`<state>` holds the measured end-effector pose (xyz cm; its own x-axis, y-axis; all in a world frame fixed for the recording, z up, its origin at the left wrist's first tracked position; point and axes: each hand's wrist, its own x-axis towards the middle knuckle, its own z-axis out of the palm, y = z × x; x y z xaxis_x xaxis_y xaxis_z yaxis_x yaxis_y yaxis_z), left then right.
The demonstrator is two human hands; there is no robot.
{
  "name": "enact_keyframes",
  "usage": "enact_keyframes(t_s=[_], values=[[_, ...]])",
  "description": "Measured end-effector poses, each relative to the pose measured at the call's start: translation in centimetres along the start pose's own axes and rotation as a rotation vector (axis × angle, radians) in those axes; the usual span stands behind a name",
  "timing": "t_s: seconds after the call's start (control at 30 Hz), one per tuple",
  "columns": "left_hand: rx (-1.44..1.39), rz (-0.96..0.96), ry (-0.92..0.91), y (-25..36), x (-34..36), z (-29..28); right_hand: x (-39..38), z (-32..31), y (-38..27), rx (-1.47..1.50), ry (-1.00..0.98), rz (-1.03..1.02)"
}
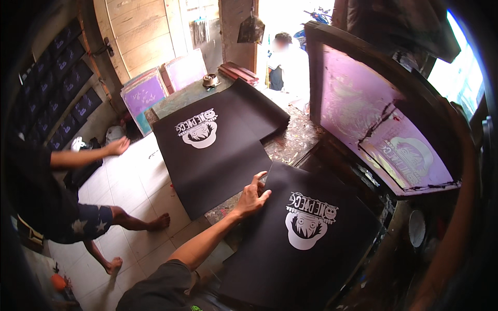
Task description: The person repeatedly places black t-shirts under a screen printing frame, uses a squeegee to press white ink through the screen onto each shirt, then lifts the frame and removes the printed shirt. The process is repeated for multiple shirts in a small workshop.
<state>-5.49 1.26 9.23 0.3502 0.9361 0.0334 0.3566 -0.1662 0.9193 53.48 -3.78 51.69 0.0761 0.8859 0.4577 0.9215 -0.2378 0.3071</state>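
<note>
A black sheet [332, 259] with a white print of a cartoon face in a hat and lettering lies before me. My left hand [251, 198] grips its upper left edge, the thumb over the top and the other fingers partly hidden. My right arm rises along the far right, and my right hand [456, 111] is in shadow by the outer edge of a raised screen-printing frame [314, 67]; its fingers cannot be made out. The frame's mesh [358, 98] is purple and bears the same design. A second black sheet with a like print [199, 129] lies beyond my left hand.
A person [78, 197] stands barefoot at the left, one arm stretched toward the table; another person [285, 62] is in the bright doorway. Spare screens [142, 98] lean behind the table, near a tape roll [211, 81]. Dark printed pieces [62, 83] hang on the left wall.
</note>
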Motion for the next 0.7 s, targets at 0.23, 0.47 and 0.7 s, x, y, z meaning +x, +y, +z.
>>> enact_keyframes(t_s=[0.23,0.47,0.7], values=[[-0.063,0.365,0.057,-2.3,0.9,1.0,-2.1,-2.5,-4.7,0.165,0.019,0.303],[-0.103,0.421,0.052,-1.8,0.5,1.4,-2.9,-3.3,-5.8,0.211,0.048,0.405],[-0.261,0.447,0.29,5.4,2.5,-5.7,-3.9,-4.8,-8.9,0.253,0.111,0.431]])
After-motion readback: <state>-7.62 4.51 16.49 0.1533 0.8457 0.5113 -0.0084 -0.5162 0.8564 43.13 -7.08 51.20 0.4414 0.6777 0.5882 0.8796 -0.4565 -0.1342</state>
